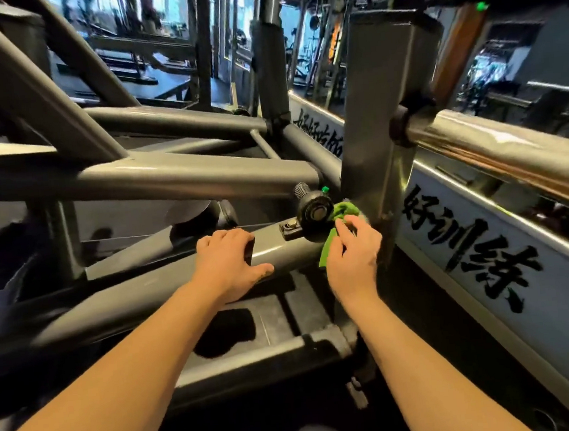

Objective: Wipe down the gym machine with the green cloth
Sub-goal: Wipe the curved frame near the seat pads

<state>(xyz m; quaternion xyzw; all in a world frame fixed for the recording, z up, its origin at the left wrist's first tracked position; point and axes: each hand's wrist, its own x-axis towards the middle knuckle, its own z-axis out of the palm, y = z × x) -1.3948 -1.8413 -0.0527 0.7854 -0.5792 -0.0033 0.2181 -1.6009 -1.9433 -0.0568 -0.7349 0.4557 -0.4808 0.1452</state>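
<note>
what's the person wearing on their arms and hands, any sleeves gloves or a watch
Nothing visible. The left hand and right hand are ungloved, with no rings showing. Both forearms are bare to the frame edge: no sleeves, watch or wristband.

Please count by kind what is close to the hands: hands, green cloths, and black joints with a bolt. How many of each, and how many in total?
Hands: 2 (left hand gripping the grey tube, right hand)
Green cloth, pinched by the right hand: 1
Black joint: 1
Total: 4
</note>
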